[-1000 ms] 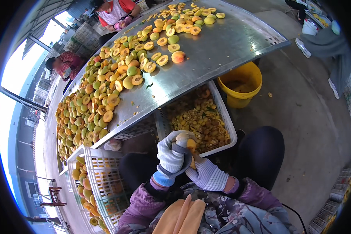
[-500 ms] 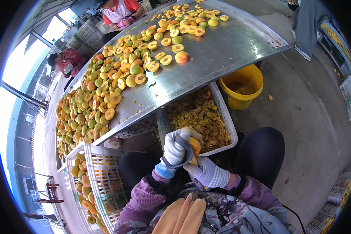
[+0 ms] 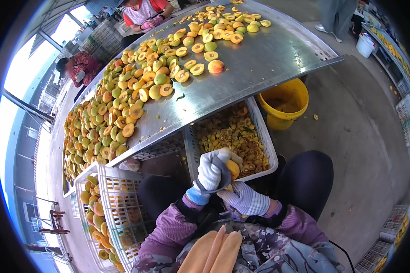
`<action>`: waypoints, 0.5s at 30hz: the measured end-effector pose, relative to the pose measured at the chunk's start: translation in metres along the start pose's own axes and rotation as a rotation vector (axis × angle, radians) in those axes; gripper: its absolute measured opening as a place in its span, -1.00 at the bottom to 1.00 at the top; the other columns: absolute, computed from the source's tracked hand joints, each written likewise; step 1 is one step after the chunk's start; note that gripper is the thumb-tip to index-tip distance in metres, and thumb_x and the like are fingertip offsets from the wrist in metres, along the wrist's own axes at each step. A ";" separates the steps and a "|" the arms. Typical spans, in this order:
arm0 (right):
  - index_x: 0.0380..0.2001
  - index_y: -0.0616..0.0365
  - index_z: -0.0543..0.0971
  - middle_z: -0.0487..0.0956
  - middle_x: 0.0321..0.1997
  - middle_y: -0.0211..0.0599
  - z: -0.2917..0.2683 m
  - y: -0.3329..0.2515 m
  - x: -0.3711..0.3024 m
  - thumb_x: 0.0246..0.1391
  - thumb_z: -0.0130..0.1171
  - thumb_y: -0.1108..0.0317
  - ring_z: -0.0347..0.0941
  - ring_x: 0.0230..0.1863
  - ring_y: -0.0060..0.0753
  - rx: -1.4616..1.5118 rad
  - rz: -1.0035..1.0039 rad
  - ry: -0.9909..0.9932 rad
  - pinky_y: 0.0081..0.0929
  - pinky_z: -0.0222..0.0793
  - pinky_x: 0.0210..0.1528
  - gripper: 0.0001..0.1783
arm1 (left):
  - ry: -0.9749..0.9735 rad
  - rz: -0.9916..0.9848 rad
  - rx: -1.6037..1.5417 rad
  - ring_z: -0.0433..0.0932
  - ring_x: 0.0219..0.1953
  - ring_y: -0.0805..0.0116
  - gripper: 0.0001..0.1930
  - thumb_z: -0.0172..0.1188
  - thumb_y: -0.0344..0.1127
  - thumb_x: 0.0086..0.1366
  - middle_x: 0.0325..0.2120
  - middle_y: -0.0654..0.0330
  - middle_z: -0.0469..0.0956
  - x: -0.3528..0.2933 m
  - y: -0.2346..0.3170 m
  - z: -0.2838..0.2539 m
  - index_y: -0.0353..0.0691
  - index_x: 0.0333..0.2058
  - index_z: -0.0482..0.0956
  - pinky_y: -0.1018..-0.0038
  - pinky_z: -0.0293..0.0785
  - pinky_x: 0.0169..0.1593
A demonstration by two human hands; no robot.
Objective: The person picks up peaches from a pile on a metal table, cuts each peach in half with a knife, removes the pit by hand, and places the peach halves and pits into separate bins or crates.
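Concrete floor [image 3: 364, 150], grey and stained, runs along the 3 o'clock side beneath a long tilted sheet-metal sorting table [image 3: 264, 59] that fills the view from 12 to 9 o'clock.

- Table load: halved and whole yellow-orange and green stone fruits [image 3: 123, 113], thick toward 9 o'clock, thinning toward 12.
- White perforated plastic crate of pits and trimmings [image 3: 264, 150] — just below the table edge, near centre.
- Round yellow plastic bucket [image 3: 284, 102] on the floor at 2 o'clock, beside that crate.
- White plastic crate of whole fruits [image 3: 105, 204] at 8 o'clock, next to the person's knee.
- Left hand [image 3: 212, 170], in a white knit glove with a blue cuff: fingers curled shut around a small yellow-orange fruit half [image 3: 233, 168], held just in front of the pit crate's near rim, at centre.
- Right hand [image 3: 243, 199], in a white striped knit glove: closed on a dark curved blade tool [image 3: 221, 182] that lies against the fruit and the left glove; the exact finger hold is hidden.
- Purple sleeves [image 3: 168, 227] and a flowered apron at 6 o'clock.
- Two other people at 11 and 12 o'clock, along the table's far side.
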State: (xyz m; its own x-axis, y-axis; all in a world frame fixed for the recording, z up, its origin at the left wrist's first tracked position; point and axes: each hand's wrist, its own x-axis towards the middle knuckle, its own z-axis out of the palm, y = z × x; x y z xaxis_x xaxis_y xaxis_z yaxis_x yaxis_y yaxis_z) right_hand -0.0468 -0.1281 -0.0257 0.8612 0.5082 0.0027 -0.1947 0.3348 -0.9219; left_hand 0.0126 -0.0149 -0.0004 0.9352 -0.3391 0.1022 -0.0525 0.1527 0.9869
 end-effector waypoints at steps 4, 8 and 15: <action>-0.51 0.11 0.36 0.36 -0.75 -0.38 -0.005 -0.015 -0.012 0.23 -0.01 0.13 0.20 -0.82 -0.58 0.336 0.466 -0.185 -0.60 0.17 -0.74 -0.68 | -0.059 -0.173 0.125 0.52 -0.49 0.40 -0.39 -0.11 0.14 0.33 -0.55 0.11 0.58 -0.008 0.003 -0.014 -0.42 -0.38 0.59 0.53 0.43 -0.30; -0.50 0.10 0.36 0.36 -0.73 -0.40 -0.004 -0.020 -0.007 0.22 0.00 0.14 0.20 -0.82 -0.58 0.314 0.418 -0.114 -0.59 0.18 -0.74 -0.69 | 0.351 -0.342 -0.571 0.56 -0.41 0.28 -0.28 -0.27 0.34 0.29 -0.40 0.07 0.58 0.001 -0.018 -0.016 -0.31 -0.20 0.51 0.50 0.50 -0.26; -0.47 -0.01 0.37 0.32 -0.69 -0.45 -0.026 0.036 0.011 0.14 0.00 0.16 0.25 -0.76 -0.51 0.751 0.543 0.637 -0.50 0.14 -0.77 -0.80 | 0.477 -0.032 0.848 0.52 -0.11 0.20 -0.37 -0.22 0.23 0.34 -0.12 0.08 0.51 -0.021 -0.022 -0.068 -0.26 0.02 0.37 0.21 0.48 -0.04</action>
State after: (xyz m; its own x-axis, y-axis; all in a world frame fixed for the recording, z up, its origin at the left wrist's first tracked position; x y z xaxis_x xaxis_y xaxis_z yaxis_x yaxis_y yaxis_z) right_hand -0.0319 -0.1314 -0.0685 0.6172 0.3059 -0.7249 -0.6651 0.6951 -0.2729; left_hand 0.0182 0.0524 -0.0323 0.9744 0.1090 0.1966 -0.0846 -0.6325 0.7699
